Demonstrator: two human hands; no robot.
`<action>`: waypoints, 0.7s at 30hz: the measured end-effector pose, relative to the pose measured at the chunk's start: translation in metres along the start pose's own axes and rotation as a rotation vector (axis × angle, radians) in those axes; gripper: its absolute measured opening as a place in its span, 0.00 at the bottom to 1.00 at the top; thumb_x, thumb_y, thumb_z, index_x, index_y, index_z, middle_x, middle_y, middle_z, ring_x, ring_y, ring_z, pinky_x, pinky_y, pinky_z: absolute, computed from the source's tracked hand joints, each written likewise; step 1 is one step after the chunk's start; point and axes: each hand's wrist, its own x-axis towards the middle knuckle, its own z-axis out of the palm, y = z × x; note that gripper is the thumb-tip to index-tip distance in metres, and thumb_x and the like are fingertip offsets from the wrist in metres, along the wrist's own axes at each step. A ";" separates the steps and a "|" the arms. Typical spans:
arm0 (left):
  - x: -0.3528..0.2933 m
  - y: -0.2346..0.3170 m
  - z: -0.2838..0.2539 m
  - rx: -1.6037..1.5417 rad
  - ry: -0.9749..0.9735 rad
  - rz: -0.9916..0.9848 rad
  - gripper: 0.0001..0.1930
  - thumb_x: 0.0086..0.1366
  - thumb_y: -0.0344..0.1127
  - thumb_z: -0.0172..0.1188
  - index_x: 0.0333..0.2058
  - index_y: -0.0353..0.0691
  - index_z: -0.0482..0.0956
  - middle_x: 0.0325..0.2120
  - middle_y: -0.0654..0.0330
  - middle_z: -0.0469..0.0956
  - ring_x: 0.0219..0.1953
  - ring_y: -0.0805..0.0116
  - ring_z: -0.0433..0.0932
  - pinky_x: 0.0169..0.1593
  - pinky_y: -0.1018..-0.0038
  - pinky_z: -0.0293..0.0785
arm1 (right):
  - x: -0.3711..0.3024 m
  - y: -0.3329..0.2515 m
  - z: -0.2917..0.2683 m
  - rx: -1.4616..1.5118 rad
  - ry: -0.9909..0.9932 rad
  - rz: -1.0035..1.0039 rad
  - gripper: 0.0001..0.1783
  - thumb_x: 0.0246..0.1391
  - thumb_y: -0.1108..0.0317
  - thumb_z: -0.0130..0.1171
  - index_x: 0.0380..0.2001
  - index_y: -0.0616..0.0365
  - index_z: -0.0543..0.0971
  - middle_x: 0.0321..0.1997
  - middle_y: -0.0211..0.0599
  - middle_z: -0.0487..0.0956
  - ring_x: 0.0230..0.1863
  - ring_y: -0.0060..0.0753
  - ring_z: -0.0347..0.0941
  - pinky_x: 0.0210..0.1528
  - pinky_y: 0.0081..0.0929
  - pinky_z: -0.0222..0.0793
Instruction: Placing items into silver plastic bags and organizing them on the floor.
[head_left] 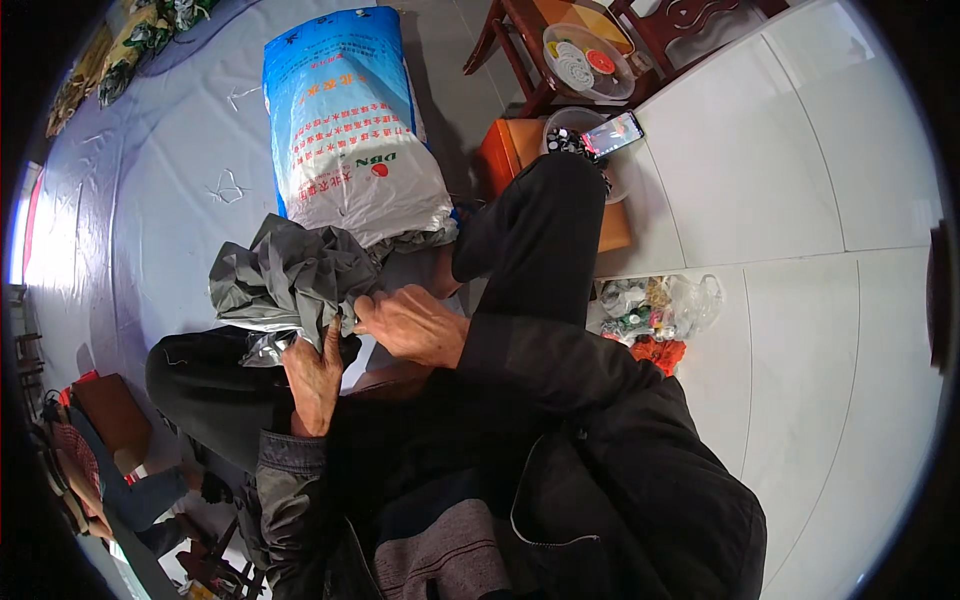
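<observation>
Crumpled grey cloth [300, 270] with a shiny silvery underside is bunched over my bent left knee. My left hand [313, 385] grips its near edge, thumb pointing up along the folds. Just to the right, my right hand [415, 325] is closed in a pinch at the cloth's edge, its fingertips close to my left thumb. Whether something small sits between those fingertips cannot be made out. Beyond the cloth lies a full blue and white printed sack [350, 130], with more grey cloth [425, 238] at its near end.
A pale sheet [170, 190] covers the floor at left. On the right, a tub [625, 85] of discs rests on a wooden chair; a phone [613, 135] lies across another tub by an orange stool [510, 150]. Bagged small items [650, 305] lie nearby. Another person [130, 490] is lower left.
</observation>
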 end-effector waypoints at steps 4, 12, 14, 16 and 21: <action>-0.001 0.001 -0.001 -0.029 0.024 0.061 0.12 0.69 0.36 0.62 0.35 0.29 0.82 0.22 0.38 0.77 0.25 0.35 0.76 0.26 0.56 0.69 | -0.001 0.000 0.002 -0.066 -0.120 -0.022 0.14 0.64 0.63 0.54 0.38 0.67 0.72 0.22 0.50 0.76 0.26 0.53 0.78 0.26 0.48 0.70; -0.002 -0.001 -0.001 -0.031 -0.001 0.043 0.12 0.69 0.35 0.63 0.36 0.29 0.82 0.24 0.38 0.77 0.27 0.35 0.77 0.28 0.57 0.70 | 0.000 0.001 0.000 0.243 -0.076 0.039 0.15 0.65 0.61 0.54 0.37 0.65 0.76 0.21 0.48 0.76 0.23 0.50 0.78 0.25 0.49 0.68; -0.002 -0.001 -0.001 -0.043 0.001 0.043 0.12 0.69 0.36 0.63 0.36 0.29 0.82 0.25 0.38 0.78 0.27 0.35 0.77 0.28 0.57 0.71 | 0.004 -0.003 -0.004 0.873 -0.279 0.559 0.17 0.66 0.60 0.53 0.31 0.64 0.77 0.20 0.50 0.76 0.22 0.50 0.77 0.26 0.51 0.68; -0.002 -0.001 0.000 -0.069 0.006 0.045 0.12 0.69 0.36 0.63 0.37 0.30 0.82 0.26 0.38 0.79 0.28 0.35 0.78 0.29 0.57 0.72 | 0.005 -0.004 -0.003 1.183 -0.378 0.826 0.19 0.67 0.59 0.52 0.28 0.64 0.77 0.20 0.50 0.76 0.22 0.50 0.77 0.26 0.51 0.68; 0.000 -0.006 0.004 -0.071 0.033 0.119 0.13 0.69 0.37 0.63 0.39 0.30 0.82 0.28 0.38 0.80 0.30 0.36 0.79 0.30 0.57 0.73 | -0.006 0.003 0.029 0.855 0.005 0.456 0.19 0.67 0.57 0.54 0.34 0.66 0.76 0.19 0.53 0.76 0.21 0.52 0.76 0.26 0.50 0.68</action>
